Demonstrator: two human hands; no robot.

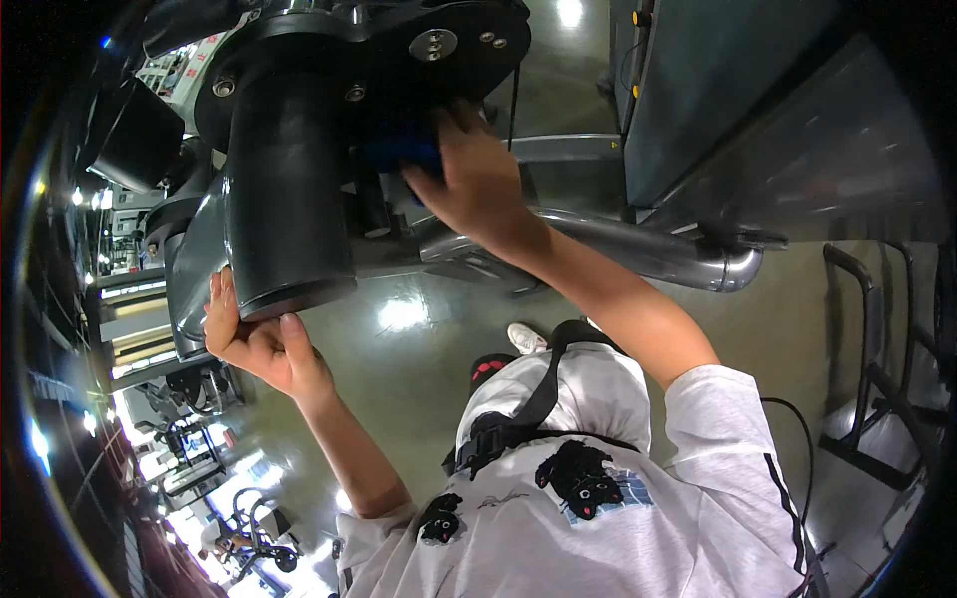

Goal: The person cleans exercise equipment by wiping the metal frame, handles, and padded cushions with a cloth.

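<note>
My left hand [264,349] is at the lower end of a thick black padded roller [289,189]. Some of its fingers stretch up along the roller's left side, others are bent, and the thumb is apart, near the bottom rim. I see nothing held in it. Higher up, my right hand [477,179] presses a dark blue cloth [404,154] under the black plate [379,45] of the exercise machine, right of the roller. Shadow hides part of the cloth, and the right fingers are slightly blurred.
A curved grey metal tube [638,249] runs below my right forearm. Beyond it stands a large dark panel [778,130]. A black metal frame [867,339] is at the right. Another black pad [135,135] hangs at the left, with gym equipment [264,533] farther off.
</note>
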